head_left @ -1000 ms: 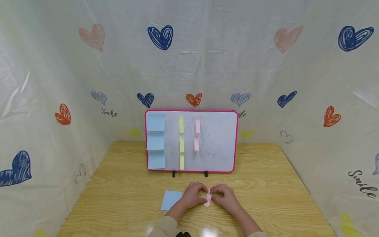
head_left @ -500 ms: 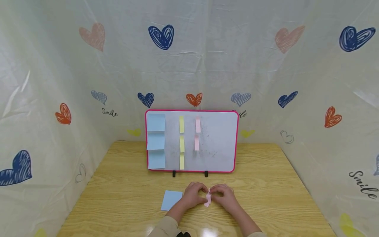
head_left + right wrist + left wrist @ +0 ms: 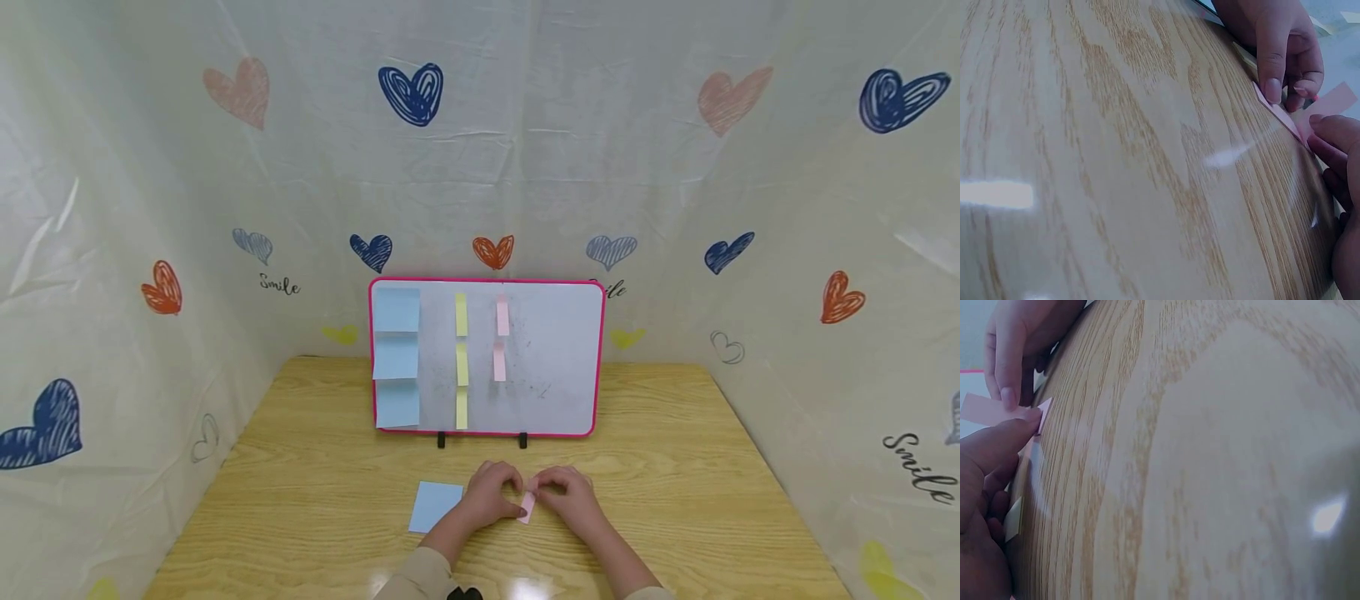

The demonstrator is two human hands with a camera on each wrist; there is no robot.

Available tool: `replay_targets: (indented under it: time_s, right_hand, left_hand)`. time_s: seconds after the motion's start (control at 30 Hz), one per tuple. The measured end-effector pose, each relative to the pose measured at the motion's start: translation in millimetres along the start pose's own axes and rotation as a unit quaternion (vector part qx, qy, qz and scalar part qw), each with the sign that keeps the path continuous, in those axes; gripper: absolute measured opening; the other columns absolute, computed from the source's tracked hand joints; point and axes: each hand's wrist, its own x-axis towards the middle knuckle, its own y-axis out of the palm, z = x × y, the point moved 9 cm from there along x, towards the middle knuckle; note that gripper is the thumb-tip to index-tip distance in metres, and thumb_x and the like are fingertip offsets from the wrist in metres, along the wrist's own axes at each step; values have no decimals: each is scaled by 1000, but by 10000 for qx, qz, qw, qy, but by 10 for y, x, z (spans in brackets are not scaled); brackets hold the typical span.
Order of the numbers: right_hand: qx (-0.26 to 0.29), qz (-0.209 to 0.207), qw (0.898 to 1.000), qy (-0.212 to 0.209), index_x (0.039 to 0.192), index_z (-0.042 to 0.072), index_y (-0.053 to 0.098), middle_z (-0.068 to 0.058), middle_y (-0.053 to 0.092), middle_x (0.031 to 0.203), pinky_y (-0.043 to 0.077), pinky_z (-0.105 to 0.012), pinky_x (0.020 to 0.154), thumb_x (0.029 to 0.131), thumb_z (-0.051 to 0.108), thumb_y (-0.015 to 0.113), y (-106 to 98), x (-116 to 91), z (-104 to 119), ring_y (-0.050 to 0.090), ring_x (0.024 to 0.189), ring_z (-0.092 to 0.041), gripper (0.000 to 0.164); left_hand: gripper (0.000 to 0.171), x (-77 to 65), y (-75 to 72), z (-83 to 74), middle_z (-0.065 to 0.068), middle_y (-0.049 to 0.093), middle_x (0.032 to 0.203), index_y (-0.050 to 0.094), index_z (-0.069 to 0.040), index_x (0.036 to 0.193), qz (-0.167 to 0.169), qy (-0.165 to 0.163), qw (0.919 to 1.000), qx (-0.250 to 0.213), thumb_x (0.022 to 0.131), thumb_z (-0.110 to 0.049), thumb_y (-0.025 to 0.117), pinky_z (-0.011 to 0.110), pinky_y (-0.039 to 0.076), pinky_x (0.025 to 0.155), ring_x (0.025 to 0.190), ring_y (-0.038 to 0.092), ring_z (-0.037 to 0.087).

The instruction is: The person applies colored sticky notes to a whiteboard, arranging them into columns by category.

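In the head view both hands meet over a narrow pink sticky note pad [image 3: 527,508] on the table. My left hand [image 3: 491,493] holds the pad's near end, its thumb pressing down with the fingers curled beside it. From the right, my right hand [image 3: 568,497] pinches a pink sticky note [image 3: 1333,104] between thumb and fingers. That note bends up from the pad in the right wrist view, while the rest of the pad lies low at the wood. A square blue sticky note pad [image 3: 435,507] lies left of my left hand, partly behind the forearm.
A pink-framed whiteboard [image 3: 558,358] stands on black feet [image 3: 522,440] behind the hands. It carries blue notes [image 3: 397,357] at left, a column of yellow strips [image 3: 462,364] and two pink strips [image 3: 499,362]. A heart-printed curtain [image 3: 517,167] surrounds the wooden table [image 3: 315,467].
The pink paper first looked wavy, then bent more strongly; now its upper part lifts away at my right fingers and the lower part looks straight. Both hands have hardly shifted.
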Motion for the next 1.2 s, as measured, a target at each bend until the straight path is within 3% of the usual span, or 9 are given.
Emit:
replay_targets:
  time_s: [0.13, 0.4, 0.63, 0.97, 1.2]
  right_hand:
    - [21, 29, 9996, 265, 86, 18, 76, 7, 69, 93, 31, -48, 95, 77, 17, 82, 2, 15, -27, 60, 92, -10, 11]
    - [135, 528, 9960, 705, 102, 5, 72, -2, 67, 98, 47, -40, 87, 79, 16, 81, 22, 75, -51, 59, 95, -21, 27]
    - [612, 997, 9914, 595, 110, 0, 67, -3, 65, 92, 49, -27, 73, 82, 8, 78, 1, 212, -41, 58, 84, -16, 31]
    - [972, 1648, 9807, 403, 108, -3, 57, -10, 62, 95, 50, -26, 70, 83, -6, 72, -5, 334, 59, 59, 84, -21, 30]
    - [885, 2063, 9740, 310, 101, 2, 53, -7, 57, 91, 49, -26, 69, 84, -4, 72, 33, 400, 47, 57, 80, -18, 27]
  left_hand:
    - [24, 3, -3, -5, -18, 58, 95, 69, -26, 84, 26, 32, 10000, 11, 71, -25, 89, 32, 41, 85, 95, 47, 8]
    - [26, 22, 18, 10, -19, 58, 98, 74, -29, 94, 154, -45, 9998, 111, 72, -26, 87, 33, 41, 84, 96, 47, 8]
    - [27, 44, 15, 5, -18, 58, 99, 75, -31, 97, 249, -52, 9994, 250, 73, -26, 87, 34, 41, 83, 96, 46, 9]
    - [33, 34, 62, -11, -14, 58, 100, 75, -32, 103, 351, 63, 9984, 448, 73, -27, 87, 30, 40, 81, 96, 45, 10]
    - [34, 28, 54, -24, -14, 56, 100, 74, -32, 105, 374, 59, 9983, 451, 73, -27, 87, 29, 40, 80, 96, 44, 10]
